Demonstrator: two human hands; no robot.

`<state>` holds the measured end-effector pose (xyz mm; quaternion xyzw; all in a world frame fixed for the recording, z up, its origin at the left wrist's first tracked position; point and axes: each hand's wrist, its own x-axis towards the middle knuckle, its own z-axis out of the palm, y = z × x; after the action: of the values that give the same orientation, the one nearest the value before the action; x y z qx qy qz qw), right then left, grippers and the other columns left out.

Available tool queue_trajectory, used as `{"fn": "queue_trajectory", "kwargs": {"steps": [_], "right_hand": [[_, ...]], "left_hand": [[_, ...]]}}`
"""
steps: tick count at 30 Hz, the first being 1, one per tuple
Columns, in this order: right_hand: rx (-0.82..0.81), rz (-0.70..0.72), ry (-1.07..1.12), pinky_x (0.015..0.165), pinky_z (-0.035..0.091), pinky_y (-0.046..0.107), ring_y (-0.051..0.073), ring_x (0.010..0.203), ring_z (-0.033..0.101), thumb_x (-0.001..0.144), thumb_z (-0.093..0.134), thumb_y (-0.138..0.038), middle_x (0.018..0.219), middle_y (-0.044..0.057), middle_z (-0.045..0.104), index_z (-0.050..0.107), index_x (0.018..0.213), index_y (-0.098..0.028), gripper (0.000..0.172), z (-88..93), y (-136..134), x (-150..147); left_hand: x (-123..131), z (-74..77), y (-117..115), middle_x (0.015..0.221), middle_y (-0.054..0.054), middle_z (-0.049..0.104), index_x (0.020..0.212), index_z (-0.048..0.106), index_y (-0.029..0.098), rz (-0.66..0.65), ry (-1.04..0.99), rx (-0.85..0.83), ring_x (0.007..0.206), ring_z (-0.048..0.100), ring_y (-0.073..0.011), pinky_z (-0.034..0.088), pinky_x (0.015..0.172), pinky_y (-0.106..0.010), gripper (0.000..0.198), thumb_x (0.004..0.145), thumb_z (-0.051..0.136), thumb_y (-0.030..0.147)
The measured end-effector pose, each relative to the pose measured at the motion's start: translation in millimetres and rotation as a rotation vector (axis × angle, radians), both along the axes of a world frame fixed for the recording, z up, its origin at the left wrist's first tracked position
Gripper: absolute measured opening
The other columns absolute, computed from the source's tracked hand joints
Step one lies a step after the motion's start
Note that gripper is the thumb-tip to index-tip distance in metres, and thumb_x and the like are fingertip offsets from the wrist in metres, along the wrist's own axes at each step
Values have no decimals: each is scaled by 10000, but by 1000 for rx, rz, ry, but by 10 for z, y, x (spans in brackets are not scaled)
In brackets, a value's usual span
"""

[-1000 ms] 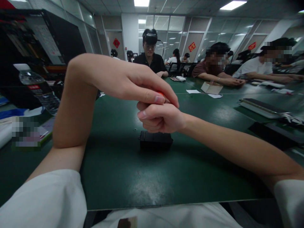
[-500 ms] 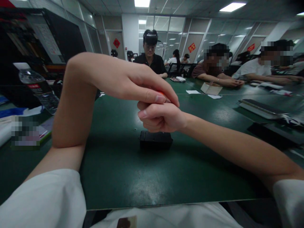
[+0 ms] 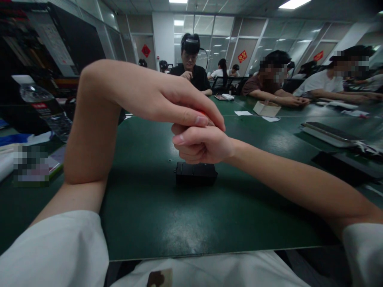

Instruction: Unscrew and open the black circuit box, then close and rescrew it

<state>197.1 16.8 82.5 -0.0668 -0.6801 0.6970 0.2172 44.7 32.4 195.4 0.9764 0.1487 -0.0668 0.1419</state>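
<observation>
My right hand (image 3: 203,145) is closed in a fist just above a small black box (image 3: 196,174) that lies on the green table (image 3: 179,215). My left hand (image 3: 167,99) arches over the fist from the left, its thumb and fingers pinched on the top of a small red thing (image 3: 202,113) that sticks up from the fist. Only a sliver of the red thing shows; whatever else is there is hidden inside both hands. My left elbow rests on the table.
A water bottle (image 3: 44,107) lies at the left beside papers. A dark flat device (image 3: 332,135) and a black slab (image 3: 344,165) lie at the right. Other people sit across the table, with a small cardboard box (image 3: 267,108) and paper slips before them.
Both hands have stayed locked together over the black box; the view has shifted slightly. The person opposite has raised a hand to the chin.
</observation>
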Motion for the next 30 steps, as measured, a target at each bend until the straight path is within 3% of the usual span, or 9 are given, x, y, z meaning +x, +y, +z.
{"fn": "queue_trajectory", "kwargs": {"steps": [4, 10, 15, 19, 23, 26, 28, 30], "right_hand": [[-9, -22, -9, 345, 171, 152, 32, 374, 181, 821, 685, -360, 444, -107, 231, 231, 572, -213, 539, 0, 11, -10], [2, -28, 33, 352, 175, 149, 28, 380, 177, 882, 652, -335, 475, -106, 225, 247, 580, -207, 521, -12, 16, -20], [8, -67, 52, 351, 174, 150, 23, 380, 192, 849, 705, -330, 478, -107, 247, 263, 577, -200, 535, -35, 83, -23], [60, -56, 9, 346, 172, 182, 35, 372, 201, 833, 722, -434, 455, -106, 238, 269, 547, -207, 582, -66, 176, -40], [350, -125, -121, 482, 360, 221, 74, 483, 393, 906, 624, -531, 529, -57, 420, 422, 594, -190, 505, 6, 233, 40], [681, -183, -368, 665, 433, 237, 113, 710, 548, 837, 723, -527, 781, 7, 622, 619, 784, -157, 387, 119, 212, 220], [814, -205, -636, 663, 411, 238, 124, 721, 549, 699, 844, -517, 814, 12, 639, 649, 803, -159, 420, 160, 161, 354], [873, -257, -856, 584, 353, 239, 104, 598, 475, 589, 917, -462, 689, -19, 587, 638, 732, -162, 434, 148, 93, 450]], "left_hand": [[2, -4, 15, 1242, -55, 720, 1357, 621, 136, -9, -12, 8, 1249, 562, -255, 446, 1098, -344, 525, 992, 483, 486], [-4, 5, 17, 1281, -39, 697, 1412, 579, 132, -96, -2, 85, 1184, 616, -226, 461, 1057, -294, 532, 1033, 396, 457], [-12, -9, 94, 1193, -19, 730, 1392, 606, 230, -20, 1, 111, 1266, 574, -261, 450, 1068, -322, 525, 958, 489, 502], [-35, -24, 157, 1132, -56, 717, 1379, 606, 138, -45, -2, 163, 1238, 580, -316, 456, 1057, -413, 587, 972, 402, 509], [-48, -19, 156, 1067, -67, 720, 1268, 663, 77, -6, 15, 115, 1244, 558, -332, 488, 996, -415, 595, 962, 351, 480], [-37, -15, 114, 1011, -53, 734, 1208, 698, 104, 11, 0, 63, 1229, 566, -313, 482, 999, -423, 572, 954, 371, 500], [-21, -17, 70, 1013, -52, 744, 1210, 701, 129, 6, -5, 46, 1179, 590, -289, 479, 1016, -423, 545, 941, 453, 532], [-4, -23, 24, 1012, -63, 750, 1206, 701, 133, -4, -17, 29, 1151, 601, -280, 472, 1042, -433, 533, 940, 497, 546]]}}
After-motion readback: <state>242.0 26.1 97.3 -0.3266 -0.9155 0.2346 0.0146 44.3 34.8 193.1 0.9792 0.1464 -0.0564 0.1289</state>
